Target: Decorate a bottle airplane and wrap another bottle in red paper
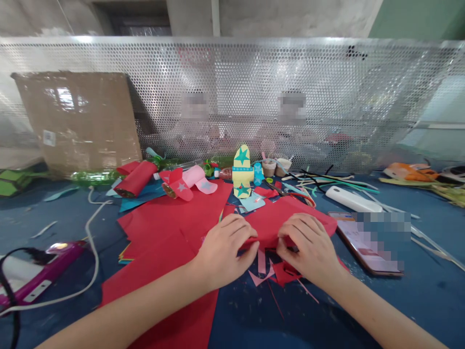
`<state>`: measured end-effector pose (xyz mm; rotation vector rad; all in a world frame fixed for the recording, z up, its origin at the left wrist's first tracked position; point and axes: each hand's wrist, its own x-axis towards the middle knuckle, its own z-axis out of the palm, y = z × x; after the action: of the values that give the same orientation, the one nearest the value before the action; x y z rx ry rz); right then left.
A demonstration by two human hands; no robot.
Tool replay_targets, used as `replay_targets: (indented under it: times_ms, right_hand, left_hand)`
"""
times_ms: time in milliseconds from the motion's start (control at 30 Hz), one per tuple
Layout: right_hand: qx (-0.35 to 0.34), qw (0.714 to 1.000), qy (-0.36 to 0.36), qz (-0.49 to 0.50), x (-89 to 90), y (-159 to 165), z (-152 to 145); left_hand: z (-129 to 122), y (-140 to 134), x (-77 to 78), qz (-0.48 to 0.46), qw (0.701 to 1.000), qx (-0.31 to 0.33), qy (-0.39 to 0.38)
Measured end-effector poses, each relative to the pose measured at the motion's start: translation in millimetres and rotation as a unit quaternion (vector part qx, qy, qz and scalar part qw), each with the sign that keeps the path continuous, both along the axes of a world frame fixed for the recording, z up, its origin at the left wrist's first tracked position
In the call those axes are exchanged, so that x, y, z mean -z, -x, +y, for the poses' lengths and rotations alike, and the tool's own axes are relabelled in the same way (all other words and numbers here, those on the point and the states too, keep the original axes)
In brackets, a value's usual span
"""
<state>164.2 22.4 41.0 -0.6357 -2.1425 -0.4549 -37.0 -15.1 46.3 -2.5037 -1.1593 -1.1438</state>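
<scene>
A blue tabletop (254, 325) fills the lower frame, and a perforated metal screen (232, 87) spans the upper part. A brown cardboard sheet (83, 126) leans at upper left. Large red paper sheets (163, 213) overlap from left of centre down to the bottom edge.

Just right of centre lies a smaller red paper piece (269, 218). Both hands grip its near edge between thumb and fingers, the left hand (228, 252) and the right hand (308, 247) a short gap apart, the edge looking curled at the fingertips.

A smartphone (363, 247) lies at right, and a purple power strip (60, 264) at lower left. A red paper-covered tube (140, 177) rests left of centre; a yellow cutout with teal stars (242, 177) stands near the middle. Orange-handled scissors (308, 198) lie behind the right hand. Smallest are the pink paper scraps (261, 261) below the held edge.
</scene>
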Motion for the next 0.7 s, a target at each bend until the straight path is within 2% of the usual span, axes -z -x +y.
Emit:
replay_targets:
  times_ms: [167, 300, 500, 700]
  right_hand:
    - [-0.017, 1.000, -0.001, -0.020, 6.6, 5, -5]
    - [-0.029, 0.999, -0.008, -0.026, 5.3, 7, -11]
    - [-0.011, 0.999, -0.028, -0.027, -2.8, 4, -11]
    - [0.014, 0.998, -0.053, -0.015, -4.6, -2, -3]
  left_hand:
    - [-3, -3, 7.1, 0.060, 0.998, 0.031, 0.002]
    - [-6, -3, 4.6, 0.081, 0.995, 0.045, -0.026]
    - [-7, -3, -2.9, 0.058, 0.993, 0.046, -0.095]
    - [-2, -1, -4.1, 0.032, 0.993, 0.035, -0.106]
